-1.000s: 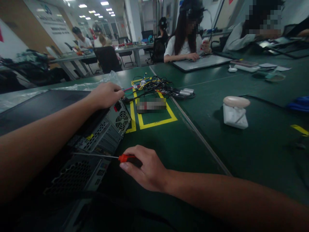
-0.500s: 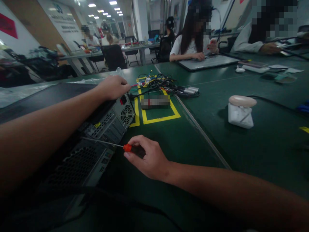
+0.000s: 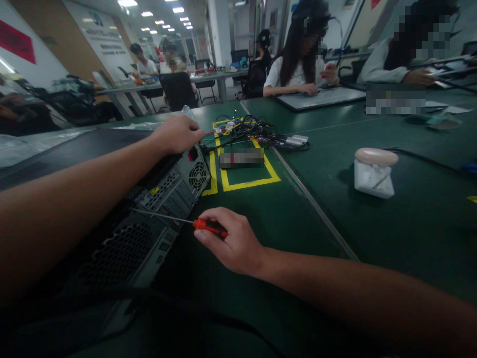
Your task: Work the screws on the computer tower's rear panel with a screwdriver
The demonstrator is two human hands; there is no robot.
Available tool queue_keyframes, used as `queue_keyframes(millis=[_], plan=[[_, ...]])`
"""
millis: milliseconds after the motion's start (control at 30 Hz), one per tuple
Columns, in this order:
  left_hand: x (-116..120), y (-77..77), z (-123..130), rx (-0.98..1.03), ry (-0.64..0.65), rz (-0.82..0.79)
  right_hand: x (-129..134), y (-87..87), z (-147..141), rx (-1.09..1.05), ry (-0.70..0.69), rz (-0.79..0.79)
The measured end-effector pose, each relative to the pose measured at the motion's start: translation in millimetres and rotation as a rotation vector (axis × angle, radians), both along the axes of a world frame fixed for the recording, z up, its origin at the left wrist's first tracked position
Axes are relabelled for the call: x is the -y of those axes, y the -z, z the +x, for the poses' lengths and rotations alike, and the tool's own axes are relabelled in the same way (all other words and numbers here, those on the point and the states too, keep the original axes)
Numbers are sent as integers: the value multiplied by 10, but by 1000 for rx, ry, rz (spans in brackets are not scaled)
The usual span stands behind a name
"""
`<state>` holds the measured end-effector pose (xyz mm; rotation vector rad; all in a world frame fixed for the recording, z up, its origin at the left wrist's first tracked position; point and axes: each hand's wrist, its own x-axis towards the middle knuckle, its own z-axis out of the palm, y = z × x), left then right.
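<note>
A black and grey computer case (image 3: 182,186) lies at the left, its rear panel with fan grille and ports facing right. My left hand (image 3: 179,133) rests on the case's far top corner, fingers curled over the edge and partly hidden. In my right hand (image 3: 236,241) is a screwdriver (image 3: 201,224) with a red and black handle, held between thumb and fingers. Its long thin shaft points left to the rear edge of the case, near the perforated side. Whether the tip sits in a screw is too dark to tell.
Tangled cables (image 3: 249,128) lie beyond the case, near a blurred box (image 3: 242,158) inside yellow tape (image 3: 251,186) on the green table. A white box with a pinkish lid (image 3: 374,171) stands at right. Across the table, a person (image 3: 298,64) works at a flat panel (image 3: 324,98).
More of the screwdriver's red handle shows in my right hand, as if turned. My left hand stays on the case. The whole view has shifted slightly.
</note>
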<state>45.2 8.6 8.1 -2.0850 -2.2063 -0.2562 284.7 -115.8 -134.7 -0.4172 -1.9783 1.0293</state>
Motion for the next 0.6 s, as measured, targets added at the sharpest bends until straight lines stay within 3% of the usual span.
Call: queue_keyframes(millis=[333,500,600], plan=[[158,-113,104,-88,-54,85,16,-2,-19,-9,-1,-30],[202,-132,16,-34,93,-203,5,-13,-20,-12,-5,-23],[259,-87,-4,-20,112,-159,4,-7,-28,-29,-6,-27]])
